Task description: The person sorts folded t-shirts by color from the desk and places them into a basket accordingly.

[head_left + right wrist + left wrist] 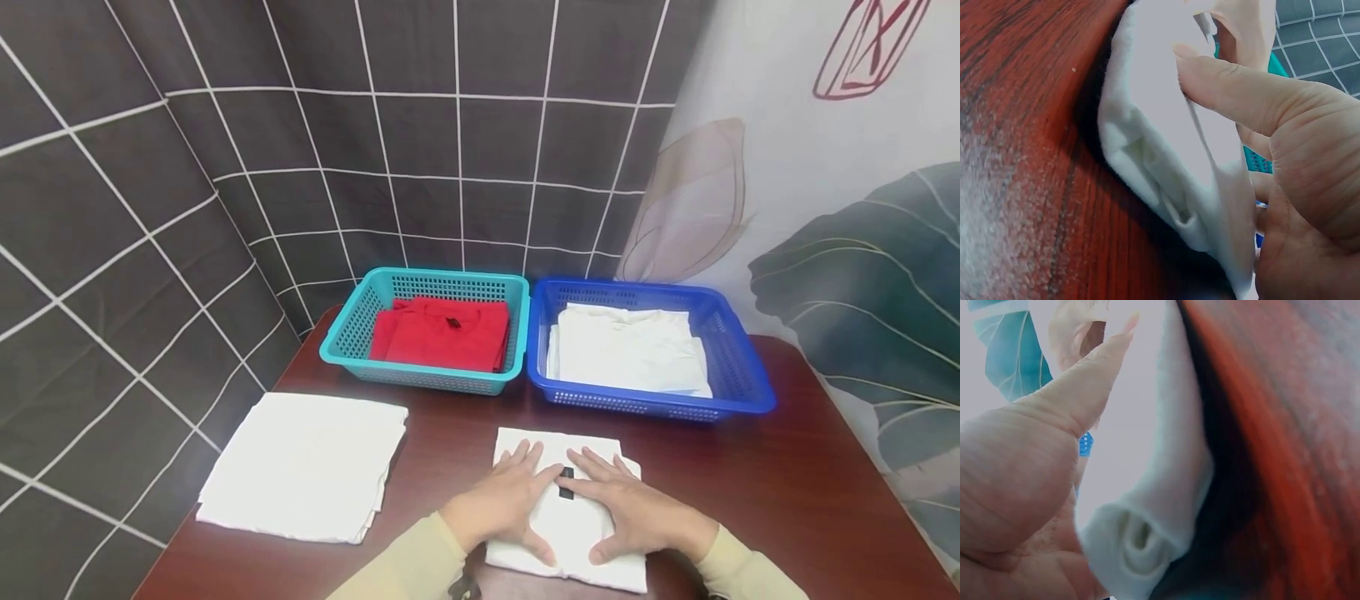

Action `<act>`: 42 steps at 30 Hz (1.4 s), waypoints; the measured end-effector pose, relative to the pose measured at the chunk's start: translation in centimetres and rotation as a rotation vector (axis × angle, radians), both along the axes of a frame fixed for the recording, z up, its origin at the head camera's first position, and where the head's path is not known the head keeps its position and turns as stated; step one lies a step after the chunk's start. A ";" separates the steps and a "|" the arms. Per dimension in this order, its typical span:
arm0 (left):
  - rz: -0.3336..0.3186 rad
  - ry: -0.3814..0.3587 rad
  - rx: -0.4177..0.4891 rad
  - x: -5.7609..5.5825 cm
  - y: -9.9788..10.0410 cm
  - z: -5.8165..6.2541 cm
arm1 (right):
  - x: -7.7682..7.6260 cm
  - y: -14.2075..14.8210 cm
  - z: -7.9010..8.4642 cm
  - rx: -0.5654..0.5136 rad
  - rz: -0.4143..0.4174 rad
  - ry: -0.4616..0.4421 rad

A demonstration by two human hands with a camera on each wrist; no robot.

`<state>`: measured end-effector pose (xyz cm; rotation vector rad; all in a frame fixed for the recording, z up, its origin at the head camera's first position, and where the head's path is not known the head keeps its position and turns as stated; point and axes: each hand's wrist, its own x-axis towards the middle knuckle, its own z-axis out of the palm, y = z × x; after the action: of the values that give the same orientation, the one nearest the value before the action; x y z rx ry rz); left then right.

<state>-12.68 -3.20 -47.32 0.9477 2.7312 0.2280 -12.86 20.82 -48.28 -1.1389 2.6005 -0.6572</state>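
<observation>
A folded white shirt point(551, 533) with a small dark label point(566, 483) lies on the table in front of me. My left hand point(510, 496) rests on its left half, fingers spread and pointing away from me. On the right half my right hand point(630, 508) lies the same way, its index fingertip close by the label and the left hand's. In the left wrist view the thumb lies along the top of the white cloth point(1141, 425), whose rolled edge faces the camera. Folded layers of the shirt point(1160, 162) show beside the right thumb in the right wrist view.
On the left lies a stack of folded white cloth point(300, 467). Behind stand a teal basket point(427, 379) with red folded shirts point(450, 337) and a blue basket point(645, 404) with white folded clothes point(630, 350). A dark gridded curtain point(465, 133) hangs behind the brown table point(442, 450).
</observation>
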 end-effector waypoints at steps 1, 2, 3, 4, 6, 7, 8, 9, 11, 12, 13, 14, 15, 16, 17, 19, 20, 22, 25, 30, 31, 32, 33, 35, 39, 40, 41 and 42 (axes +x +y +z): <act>-0.007 0.000 0.006 -0.1 -0.1 0.0 | 0.0 0.0 0.0 -0.005 -0.001 0.005; -0.013 -0.005 0.019 -0.1 -0.3 0.0 | 0.0 0.0 0.1 -0.011 -0.005 0.013; -0.019 -0.008 0.035 -0.2 -0.6 0.0 | 0.0 0.0 0.2 -0.023 -0.014 0.023; -0.024 -0.010 0.054 -0.3 -0.9 0.0 | 0.1 0.0 0.4 -0.041 -0.033 0.027; -0.019 -0.002 0.105 -0.4 -1.9 0.3 | 0.3 0.1 0.9 -0.093 -0.092 0.044; -0.001 0.002 0.138 -0.5 -2.5 0.5 | 0.5 0.2 1.3 -0.118 -0.130 0.059; 0.026 0.011 0.170 -0.5 -3.1 0.7 | 0.7 0.4 1.6 -0.146 -0.174 0.074; 0.065 0.022 0.206 -0.4 -3.7 1.0 | 0.9 0.6 2.0 -0.174 -0.224 0.084; 0.161 0.027 0.297 -0.2 -5.0 1.5 | 1.4 1.2 2.7 -0.212 -0.330 0.075; 0.214 0.014 0.344 0.0 -5.5 1.7 | 1.6 1.6 3.0 -0.219 -0.383 0.054; 0.261 -0.008 0.394 0.3 -6.1 1.9 | 1.9 2.0 3.3 -0.235 -0.430 0.004; 0.310 -0.058 0.452 0.5 -6.5 2.0 | 2.1 2.4 3.5 -0.262 -0.478 -0.080; 0.359 -0.128 0.524 0.8 -6.9 2.1 | 2.3 2.8 3.6 -0.290 -0.523 -0.171; 0.401 -0.210 0.596 1.1 -7.2 2.1 | 2.5 3.1 3.7 -0.326 -0.563 -0.269; 0.442 -0.300 0.665 1.4 -7.5 2.2 | 2.7 3.5 3.7 -0.370 -0.595 -0.369; 0.523 -0.475 0.803 1.9 -7.7 2.3 | 3.0 4.0 3.6 -0.471 -0.644 -0.559; 0.561 -0.554 0.867 2.1 -7.8 2.3 | 3.1 4.1 3.5 -0.518 -0.659 -0.635; 0.605 -0.668 0.966 2.3 -7.7 2.3 | 3.2 4.2 3.2 -0.600 -0.667 -0.734; 0.634 -0.779 1.064 2.2 -7.4 2.1 | 3.3 4.1 2.9 -0.682 -0.668 -0.825; 0.672 -0.902 1.176 1.7 -6.4 1.3 | 3.3 3.8 2.3 -0.777 -0.670 -0.912; 0.681 -0.915 1.191 1.6 -6.2 1.0 | 3.3 3.8 2.2 -0.791 -0.667 -0.934; 0.688 -0.926 1.206 1.6 -6.0 0.8 | 3.3 3.8 2.0 -0.807 -0.658 -0.954; 0.694 -0.935 1.216 1.5 -5.8 0.7 | 3.2 3.7 1.9 -0.822 -0.652 -0.975; 0.699 -0.945 1.228 1.3 -5.4 0.4 | 3.1 3.6 1.6 -0.854 -0.633 -1.012; 0.689 -0.915 1.216 0.8 -4.4 -0.1 | 2.6 3.0 1.4 -0.884 -0.630 -1.034; 0.685 -0.881 1.195 0.6 -4.1 -0.3 | 2.4 2.7 1.3 -0.879 -0.635 -1.023; 0.680 -0.838 1.163 0.5 -3.9 -0.5 | 2.3 2.4 1.2 -0.862 -0.641 -1.002; 0.675 -0.792 1.125 0.5 -3.7 -0.7 | 2.2 2.1 1.0 -0.832 -0.647 -0.967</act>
<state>-12.22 -6.89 -47.98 -0.0503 1.8948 1.8818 -10.68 22.93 -47.24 0.0697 1.7538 -1.9281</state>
